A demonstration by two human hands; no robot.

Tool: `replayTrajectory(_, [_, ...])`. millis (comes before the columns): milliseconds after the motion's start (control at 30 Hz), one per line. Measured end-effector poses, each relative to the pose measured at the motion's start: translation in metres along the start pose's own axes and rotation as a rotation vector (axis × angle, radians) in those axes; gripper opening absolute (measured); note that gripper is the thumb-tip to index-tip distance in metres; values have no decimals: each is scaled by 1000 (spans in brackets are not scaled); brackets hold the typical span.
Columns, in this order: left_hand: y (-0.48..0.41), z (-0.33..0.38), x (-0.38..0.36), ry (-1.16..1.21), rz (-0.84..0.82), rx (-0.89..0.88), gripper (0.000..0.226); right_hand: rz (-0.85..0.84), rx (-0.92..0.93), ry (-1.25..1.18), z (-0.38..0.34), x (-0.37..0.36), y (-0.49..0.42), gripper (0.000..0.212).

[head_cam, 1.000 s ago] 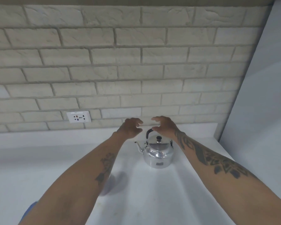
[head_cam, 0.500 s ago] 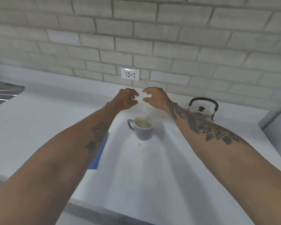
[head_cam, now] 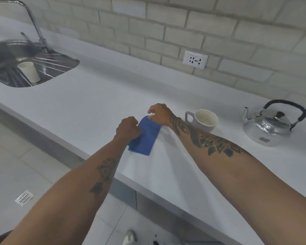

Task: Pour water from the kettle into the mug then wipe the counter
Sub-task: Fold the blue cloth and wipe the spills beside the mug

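Now the blue cloth (head_cam: 145,136) lies on the counter (head_cam: 88,106) beside the mug (head_cam: 204,120), pinched by the left hand (head_cam: 128,129) and right hand (head_cam: 160,114); a wide swipe could knock the mug over.

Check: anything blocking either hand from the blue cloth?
Nothing visible. The left hand and right hand are already on the blue cloth on the counter; the mug sits beside it, to the right.
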State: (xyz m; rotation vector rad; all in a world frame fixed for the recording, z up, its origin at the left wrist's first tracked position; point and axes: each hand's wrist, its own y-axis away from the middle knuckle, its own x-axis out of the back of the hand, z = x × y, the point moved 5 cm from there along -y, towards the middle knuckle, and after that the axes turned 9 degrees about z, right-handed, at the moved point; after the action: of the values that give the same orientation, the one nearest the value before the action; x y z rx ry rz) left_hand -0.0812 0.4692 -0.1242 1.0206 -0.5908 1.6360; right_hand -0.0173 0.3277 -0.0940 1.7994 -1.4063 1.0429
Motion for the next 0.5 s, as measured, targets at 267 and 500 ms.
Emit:
replayTrajectory(267, [14,-15,-20,-132,-92,55,77,-92,-123,216,25,-55,-6,43])
replayTrajectory(500, [7,-18,-28,-124,-210,84,58,8,-172,287,28,-52,-15,37])
